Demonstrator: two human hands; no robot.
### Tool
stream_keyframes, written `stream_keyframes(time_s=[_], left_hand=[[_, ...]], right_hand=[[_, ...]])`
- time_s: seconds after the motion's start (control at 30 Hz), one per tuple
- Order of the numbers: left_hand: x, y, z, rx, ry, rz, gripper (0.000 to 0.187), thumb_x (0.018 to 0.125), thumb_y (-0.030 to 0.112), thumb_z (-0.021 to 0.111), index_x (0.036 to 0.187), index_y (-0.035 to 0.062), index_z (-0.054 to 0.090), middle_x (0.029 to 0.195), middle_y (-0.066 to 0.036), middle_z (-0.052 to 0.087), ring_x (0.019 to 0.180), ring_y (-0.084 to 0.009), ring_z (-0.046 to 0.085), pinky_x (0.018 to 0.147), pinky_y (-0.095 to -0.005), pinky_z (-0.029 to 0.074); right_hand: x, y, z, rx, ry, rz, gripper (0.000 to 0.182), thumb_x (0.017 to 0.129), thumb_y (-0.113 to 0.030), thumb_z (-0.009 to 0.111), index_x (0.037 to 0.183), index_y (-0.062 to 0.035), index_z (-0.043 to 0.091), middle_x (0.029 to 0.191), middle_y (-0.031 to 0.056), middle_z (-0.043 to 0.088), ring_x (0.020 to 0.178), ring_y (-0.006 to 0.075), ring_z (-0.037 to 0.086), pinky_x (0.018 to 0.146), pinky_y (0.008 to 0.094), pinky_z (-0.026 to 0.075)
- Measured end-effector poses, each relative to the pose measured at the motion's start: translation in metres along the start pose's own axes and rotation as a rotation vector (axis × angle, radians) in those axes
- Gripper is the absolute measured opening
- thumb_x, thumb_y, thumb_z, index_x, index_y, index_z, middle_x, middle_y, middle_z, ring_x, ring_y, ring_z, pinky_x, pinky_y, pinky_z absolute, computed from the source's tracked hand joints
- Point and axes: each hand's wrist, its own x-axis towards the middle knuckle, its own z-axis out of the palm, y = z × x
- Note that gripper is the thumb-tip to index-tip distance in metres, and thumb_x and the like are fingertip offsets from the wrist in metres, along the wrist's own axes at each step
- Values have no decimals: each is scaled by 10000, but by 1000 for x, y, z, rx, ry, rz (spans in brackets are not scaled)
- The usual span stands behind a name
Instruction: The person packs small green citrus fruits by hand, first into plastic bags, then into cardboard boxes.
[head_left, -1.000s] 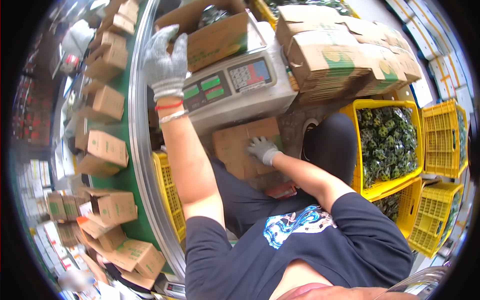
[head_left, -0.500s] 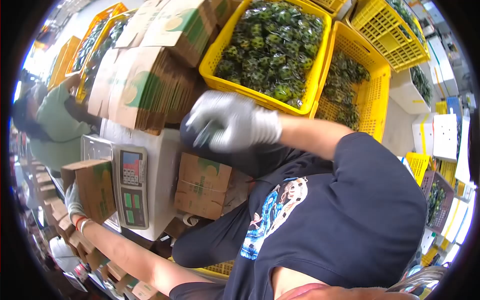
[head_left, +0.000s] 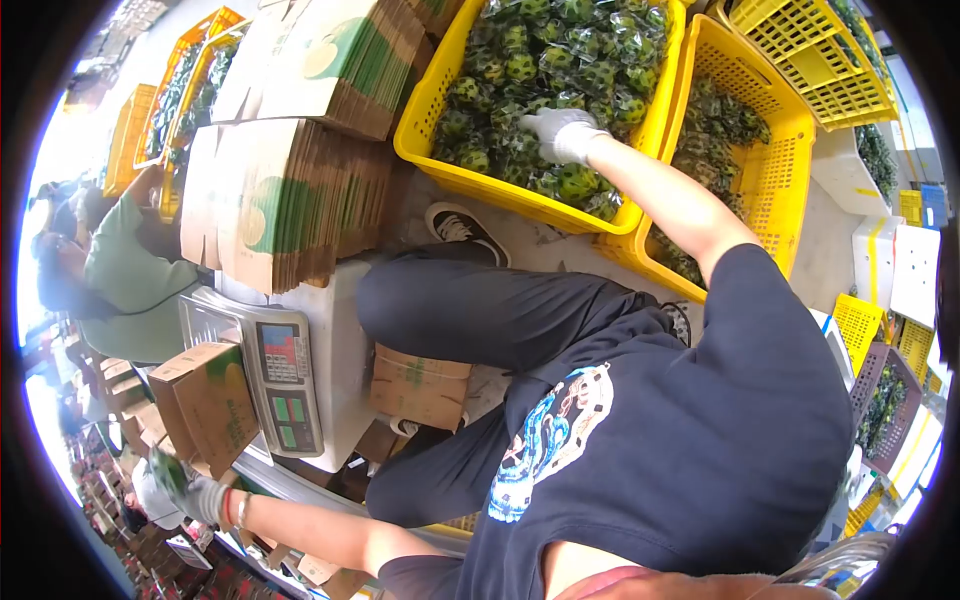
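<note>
My right hand [head_left: 562, 134], in a white glove, lies on the plastic-wrapped green fruits [head_left: 545, 60] in a yellow crate [head_left: 520, 195]. Its fingers are partly stretched out, and I see nothing held in them. My left hand [head_left: 205, 497], also gloved, is closed around a wrapped green fruit [head_left: 170, 474] just below a small cardboard box [head_left: 208, 408]. The box stands tilted on the pan of a digital scale [head_left: 282, 375]; its inside is hidden from me.
Stacks of flattened cartons [head_left: 300, 200] stand beside the scale. Another carton [head_left: 420, 385] is near my legs. A second yellow crate [head_left: 770, 190] holds more wrapped fruit. A person in a green top [head_left: 140, 270] is at the far left.
My right hand has moved from above my knee into the fruit crate. My left hand has left the box's side and now holds a wrapped fruit below it. The view has shifted slightly.
</note>
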Motion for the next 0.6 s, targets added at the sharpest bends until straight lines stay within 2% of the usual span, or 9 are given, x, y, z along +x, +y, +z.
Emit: stream_keyframes(time_s=[0.03,0.1,0.13,0.27,0.33,0.47,0.53,0.57,0.6], left_hand=[[-7,-1,-14,532,51,236,411,912,296,502,1176,-15,559,1105,-75,616,985,-198,561,891,-306,444],[-18,-58,14,-234,80,-46,363,909,361,495,1030,29,579,968,-63,617,902,-213,575,830,-324,477],[-36,-38,-1,-3,86,27,348,897,389,503,947,51,570,897,-51,607,834,-206,577,766,-319,479],[-97,52,-50,809,171,203,421,853,472,527,601,136,496,617,-9,531,576,-194,546,524,-308,437],[-115,86,-58,907,-81,157,365,885,412,496,657,129,520,672,-11,553,605,-191,561,538,-304,444],[-144,80,-35,854,33,332,296,903,338,471,726,119,563,744,-41,575,672,-197,576,560,-301,448],[-142,77,-30,906,56,417,270,900,310,471,742,120,579,761,-53,579,701,-194,581,562,-300,445],[-137,103,-36,1084,57,422,228,881,324,517,755,150,592,752,-19,580,706,-167,587,587,-291,479],[-131,114,-37,1098,37,486,211,879,316,518,785,147,602,787,-14,594,730,-171,590,604,-296,480]], right_hand=[[19,-6,6,-90,-79,18,601,751,-92,554,1331,-195,434,1231,160,549,1123,316,548,848,413,497],[60,-12,31,-223,-343,34,734,766,-114,585,1426,-245,292,1323,156,479,1152,308,534,854,434,500],[74,-10,66,-278,-215,90,768,745,-141,622,1430,-239,289,1361,158,444,1137,307,543,838,428,504],[65,-5,49,-152,-354,25,770,718,-130,626,1419,-203,317,1210,183,568,1057,313,591,776,408,509],[58,12,45,-30,-377,-7,760,686,-94,605,1397,-187,351,1058,200,629,904,345,622,728,410,501],[29,26,20,114,-216,-31,702,664,-107,646,1324,-183,418,917,200,636,844,324,626,712,417,491],[10,21,-7,278,-200,39,668,659,-138,627,1295,-166,426,982,198,632,871,304,628,760,395,493],[9,26,-4,321,-64,-21,661,661,-148,629,1291,-163,428,1037,193,620,887,302,625,781,382,491],[10,32,-2,362,70,-96,655,663,-157,630,1287,-161,429,1092,188,607,903,300,621,802,369,489]])
